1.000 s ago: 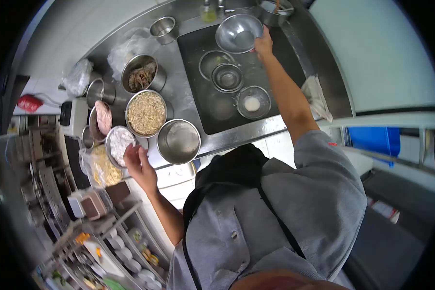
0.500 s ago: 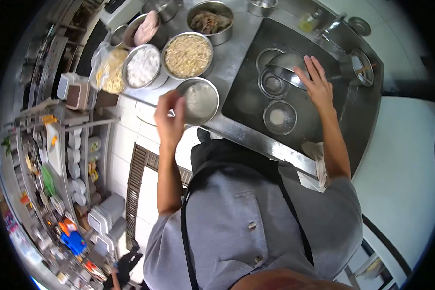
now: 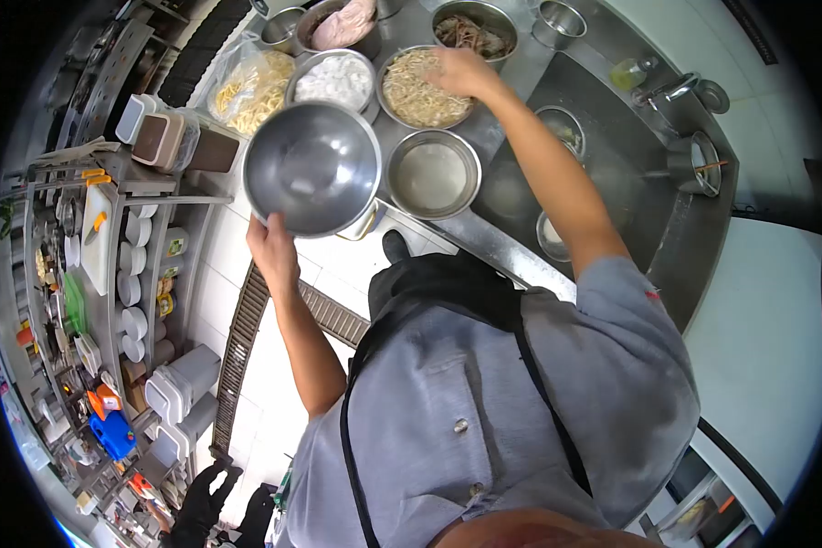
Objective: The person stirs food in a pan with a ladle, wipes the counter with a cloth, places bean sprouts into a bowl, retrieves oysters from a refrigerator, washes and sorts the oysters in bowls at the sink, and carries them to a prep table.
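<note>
Bowl [image 3: 306, 173] and pot [image 3: 429, 128] lie on opposite sides of the body's midline, each with its nearer hand. The wide steel bowl is round, with no long axis; its open mouth faces the camera, just in front of the counter's [image 3: 507, 254] near edge and partly covering a container of white pieces [image 3: 335, 80]. It lies directly beyond the left hand [image 3: 274, 251], which grips its near rim, fingers toward the underside. The pot sits on the counter, left of the sink [image 3: 647, 228] and beyond and to the right of the bowl. The right hand [image 3: 466, 73] reaches into it from the right, fingers pointing down and left at the pale strands [image 3: 411, 89]; whether they have closed on any, I cannot tell. Between bowl and sink, by the counter's front edge, stands a second steel pot [image 3: 471, 173] with pale contents. Compared with the earlier frame, half a second ago, the bowl has gone from the right hand over the sink to the left hand at the counter's front; the left hand, empty then, has taken its rim, and the right has crossed from the sink to the strands. The camera view has turned too.
</note>
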Demonstrator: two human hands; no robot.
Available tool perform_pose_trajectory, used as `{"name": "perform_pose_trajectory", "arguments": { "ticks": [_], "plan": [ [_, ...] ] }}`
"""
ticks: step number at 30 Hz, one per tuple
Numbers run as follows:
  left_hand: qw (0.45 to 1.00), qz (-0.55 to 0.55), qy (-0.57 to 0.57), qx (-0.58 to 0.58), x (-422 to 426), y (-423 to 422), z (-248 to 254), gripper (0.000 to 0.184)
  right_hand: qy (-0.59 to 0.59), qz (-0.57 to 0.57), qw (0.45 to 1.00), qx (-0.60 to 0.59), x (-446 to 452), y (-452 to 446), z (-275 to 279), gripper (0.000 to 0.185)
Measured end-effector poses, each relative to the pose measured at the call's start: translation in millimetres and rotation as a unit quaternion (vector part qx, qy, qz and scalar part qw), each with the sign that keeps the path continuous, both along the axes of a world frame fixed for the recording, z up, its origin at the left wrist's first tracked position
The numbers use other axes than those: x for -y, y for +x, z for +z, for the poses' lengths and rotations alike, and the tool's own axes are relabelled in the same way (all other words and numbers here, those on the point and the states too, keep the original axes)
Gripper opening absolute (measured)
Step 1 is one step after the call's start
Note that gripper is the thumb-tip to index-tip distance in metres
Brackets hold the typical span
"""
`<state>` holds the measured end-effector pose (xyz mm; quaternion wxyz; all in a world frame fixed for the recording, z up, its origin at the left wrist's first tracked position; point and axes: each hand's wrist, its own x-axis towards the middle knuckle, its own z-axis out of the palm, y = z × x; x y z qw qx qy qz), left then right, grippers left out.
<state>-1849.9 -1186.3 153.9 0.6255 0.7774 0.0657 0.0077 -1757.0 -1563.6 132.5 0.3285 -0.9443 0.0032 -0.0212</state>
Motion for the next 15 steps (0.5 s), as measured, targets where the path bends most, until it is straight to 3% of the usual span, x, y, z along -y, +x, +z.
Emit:
{"name": "perform_pose_trajectory", "arguments": {
  "ticks": [2, 7, 9, 11, 15],
  "plan": [
    [0.998, 0.031, 0.059, 0.009, -26, -14, 0, 0.029, -0.229, -0.09, 0.968, -0.042, -30, 11, -14, 0.062],
    [0.995, 0.082, -0.049, -0.01, -78, -24, -45, 0.023, -0.23, -0.118, 0.964, -0.06, -55, 22, -24, 0.054],
    [0.993, 0.075, -0.065, -0.07, -86, -17, -57, 0.023, -0.187, -0.055, 0.98, -0.052, -42, 24, -30, 0.052],
    [0.991, 0.065, -0.105, -0.056, -77, -7, -47, 0.023, -0.236, -0.041, 0.97, -0.037, -28, 26, -34, 0.05],
    [0.99, 0.008, -0.118, -0.083, -75, 11, -48, 0.025, -0.184, -0.037, 0.978, -0.086, -8, 25, -3, 0.062]
  ]
}}
